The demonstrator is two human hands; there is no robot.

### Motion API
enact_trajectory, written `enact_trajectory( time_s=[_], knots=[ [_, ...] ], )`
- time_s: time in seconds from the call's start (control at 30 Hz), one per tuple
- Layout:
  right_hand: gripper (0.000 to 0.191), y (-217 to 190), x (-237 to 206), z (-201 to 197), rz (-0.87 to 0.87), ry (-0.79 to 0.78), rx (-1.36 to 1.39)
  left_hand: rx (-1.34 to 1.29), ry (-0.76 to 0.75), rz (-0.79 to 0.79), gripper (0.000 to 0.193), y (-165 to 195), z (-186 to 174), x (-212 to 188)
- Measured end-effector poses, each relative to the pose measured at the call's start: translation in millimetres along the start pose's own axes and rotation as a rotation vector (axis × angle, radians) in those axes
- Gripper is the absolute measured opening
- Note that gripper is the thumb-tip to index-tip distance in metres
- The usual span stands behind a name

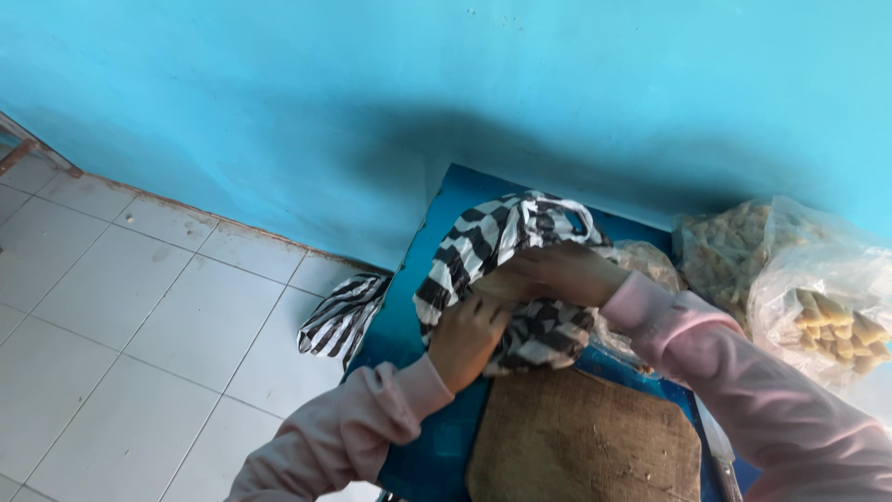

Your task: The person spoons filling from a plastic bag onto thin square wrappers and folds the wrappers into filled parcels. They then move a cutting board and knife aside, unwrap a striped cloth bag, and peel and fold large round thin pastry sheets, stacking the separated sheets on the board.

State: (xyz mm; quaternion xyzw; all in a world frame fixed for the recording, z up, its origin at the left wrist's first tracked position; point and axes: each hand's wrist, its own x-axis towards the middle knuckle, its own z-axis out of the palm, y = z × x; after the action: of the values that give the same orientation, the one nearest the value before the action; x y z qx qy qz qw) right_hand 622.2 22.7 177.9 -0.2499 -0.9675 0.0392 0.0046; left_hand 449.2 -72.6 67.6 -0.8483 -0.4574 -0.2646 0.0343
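Burlap sack (583, 437), blue table (409, 325), turquoise wall (372, 93)

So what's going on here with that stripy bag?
A person in pink sleeves has both hands on a black-and-white striped plastic bag resting on a blue table against a turquoise wall. The left hand grips it from below; the right hand presses in from the side. A brown burlap sack lies in front, and clear plastic bags of pale snacks sit to the right.
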Motion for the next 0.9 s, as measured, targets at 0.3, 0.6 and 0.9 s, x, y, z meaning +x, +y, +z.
enact_trajectory(
  time_s=[0.3,0.6,0.9],
  knots=[
    [0.054,-1.6,31.7,-3.8,0.015,-0.079,0.053,0.116,-0.186,-0.16,0.007,-12.1,1.6,2.2],
    [0.05,-5.0,53.6,-25.3,0.201,-0.176,0.322,0.221,-0.026,-0.117,0.026,-12.4,-2.3,1.9],
    [0.063,-10.1,34.3,-21.9,0.166,-0.132,0.178,-0.062,-0.228,-0.014,0.049,-4.5,-0.2,-5.7]
  ],
)
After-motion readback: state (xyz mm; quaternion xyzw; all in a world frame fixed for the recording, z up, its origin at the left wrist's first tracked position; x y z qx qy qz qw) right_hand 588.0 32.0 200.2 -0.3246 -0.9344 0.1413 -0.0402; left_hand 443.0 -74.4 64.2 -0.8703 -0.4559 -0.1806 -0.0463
